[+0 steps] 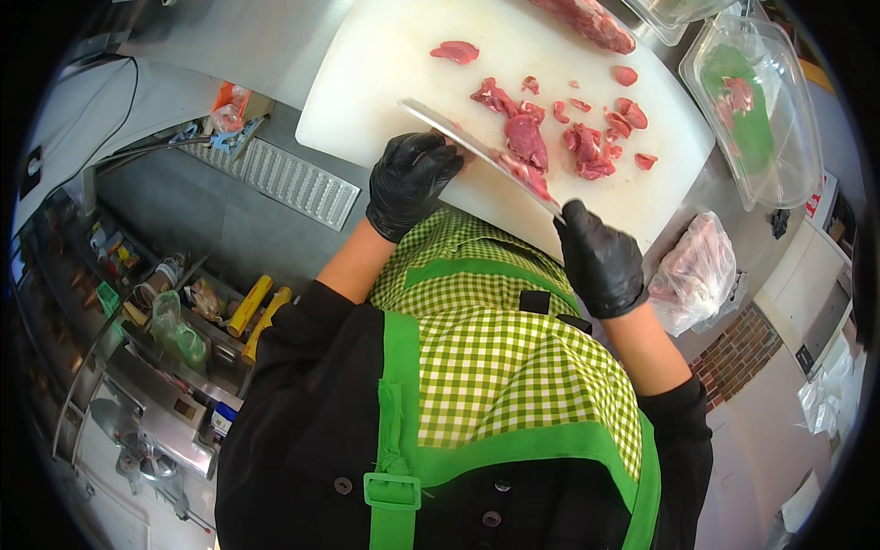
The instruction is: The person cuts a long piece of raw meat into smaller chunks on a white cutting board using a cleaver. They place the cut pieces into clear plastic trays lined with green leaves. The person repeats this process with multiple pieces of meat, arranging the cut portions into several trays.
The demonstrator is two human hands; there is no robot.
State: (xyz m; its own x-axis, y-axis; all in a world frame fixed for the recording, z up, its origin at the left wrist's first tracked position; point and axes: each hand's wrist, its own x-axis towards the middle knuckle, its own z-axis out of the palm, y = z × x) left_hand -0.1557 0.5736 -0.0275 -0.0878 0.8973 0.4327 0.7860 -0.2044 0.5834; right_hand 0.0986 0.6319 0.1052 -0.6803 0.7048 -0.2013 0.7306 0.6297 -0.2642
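My right hand [599,260], in a black glove, grips a long knife [474,146] by its handle, which the fingers hide. The blade slants up and left over the near edge of a white cutting board [371,62]. Beside the blade, my black-gloved left hand [412,182] has its fingers curled on a piece of raw meat [466,158], mostly hidden by the fingers and blade. Just beyond the knife lie a larger strip of red meat [526,141] and a trimmed chunk [589,152]. Several small scraps [627,113] are scattered on the right.
A large cut of meat [591,27] rests at the board's far edge. To the right stands a clear plastic tub [790,137] with meat on a green sheet. A plastic bag of meat [694,275] sits on the steel counter, right of my right hand.
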